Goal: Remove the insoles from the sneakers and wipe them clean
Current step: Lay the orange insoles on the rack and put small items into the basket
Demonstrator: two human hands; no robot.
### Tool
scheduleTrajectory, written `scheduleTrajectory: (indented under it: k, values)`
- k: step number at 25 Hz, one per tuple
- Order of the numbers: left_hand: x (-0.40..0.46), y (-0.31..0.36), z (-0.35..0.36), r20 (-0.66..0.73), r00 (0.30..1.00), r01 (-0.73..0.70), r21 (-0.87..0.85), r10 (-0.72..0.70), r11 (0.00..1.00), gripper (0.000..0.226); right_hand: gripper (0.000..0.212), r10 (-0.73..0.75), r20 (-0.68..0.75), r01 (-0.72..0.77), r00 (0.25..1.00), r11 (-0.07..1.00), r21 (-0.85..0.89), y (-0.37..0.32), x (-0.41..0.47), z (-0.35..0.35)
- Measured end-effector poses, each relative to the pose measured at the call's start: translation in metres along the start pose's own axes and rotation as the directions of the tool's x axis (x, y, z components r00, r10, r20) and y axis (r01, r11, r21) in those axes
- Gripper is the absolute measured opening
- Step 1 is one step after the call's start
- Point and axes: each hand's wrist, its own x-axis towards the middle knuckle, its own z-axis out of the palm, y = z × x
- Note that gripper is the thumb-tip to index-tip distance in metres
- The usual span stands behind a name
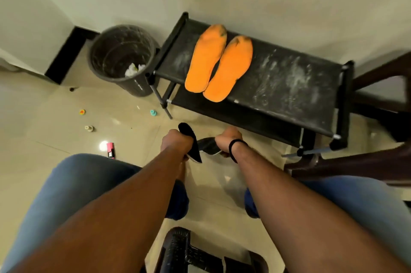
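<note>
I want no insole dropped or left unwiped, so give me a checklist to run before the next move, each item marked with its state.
1. Left hand closed on the black insole: ok.
2. Right hand closed on a second dark piece: ok; what it is, cannot tell.
3. Both orange insoles lying flat, side by side on the rack: ok.
4. Rack top clean: not ok, whitish smears.
5. Wiping cloth in view: not ok.
6. Bin beside the rack: ok.
</note>
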Motion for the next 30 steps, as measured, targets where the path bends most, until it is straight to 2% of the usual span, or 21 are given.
scheduleTrajectory:
  k: [2,6,11,13,14,16,19,21,23,25,30]
  values:
    - [-0.04,0.004,-0.022,0.024,0.999,-0.038,-0.053,0.039,0.998,0.009,0.014,-0.072,-0.018,0.071,0.997,0.997,-0.026,-0.01,-0.04,-0.017]
    - [-0.104,-0.002,-0.052,0.048,0.994,-0.084,-0.302,0.103,0.95,0.014,0.006,-0.235,-0.068,0.232,0.969,0.971,-0.053,-0.033,-0.113,-0.051]
    - [-0.178,-0.011,-0.064,-0.093,0.978,-0.205,-0.525,0.184,0.826,0.011,0.029,-0.364,-0.238,0.383,0.9,0.923,0.039,-0.036,-0.195,-0.088]
    - [-0.195,-0.009,-0.061,-0.16,0.959,-0.282,-0.58,0.232,0.764,0.012,0.021,-0.379,-0.318,0.435,0.869,0.892,0.126,-0.027,-0.212,-0.1]
    - [-0.2,-0.007,-0.058,-0.185,0.948,-0.319,-0.592,0.26,0.74,0.014,0.013,-0.37,-0.369,0.456,0.853,0.872,0.179,-0.022,-0.216,-0.102]
    - [-0.211,0.006,-0.053,-0.213,0.919,-0.393,-0.585,0.333,0.71,0.017,0.024,-0.345,-0.469,0.51,0.813,0.81,0.288,-0.016,-0.218,-0.109]
    - [-0.209,0.037,-0.039,-0.236,0.882,-0.467,-0.56,0.408,0.685,0.018,0.02,-0.293,-0.542,0.555,0.787,0.72,0.416,-0.009,-0.209,-0.121]
    - [-0.198,0.063,-0.03,-0.219,0.872,-0.48,-0.558,0.437,0.677,0.018,0.036,-0.234,-0.583,0.554,0.778,0.693,0.462,-0.004,-0.198,-0.129]
    - [-0.178,0.089,-0.019,-0.185,0.861,-0.496,-0.513,0.474,0.7,0.019,0.056,-0.169,-0.623,0.545,0.764,0.685,0.483,0.0,-0.182,-0.138]
    - [-0.159,0.114,-0.008,-0.151,0.853,-0.505,-0.482,0.499,0.716,0.015,0.067,-0.1,-0.64,0.518,0.761,0.687,0.509,0.004,-0.163,-0.148]
    - [-0.103,0.154,0.023,-0.128,0.868,-0.49,-0.379,0.48,0.785,0.008,0.063,-0.026,-0.602,0.417,0.798,0.746,0.52,0.014,-0.105,-0.171]
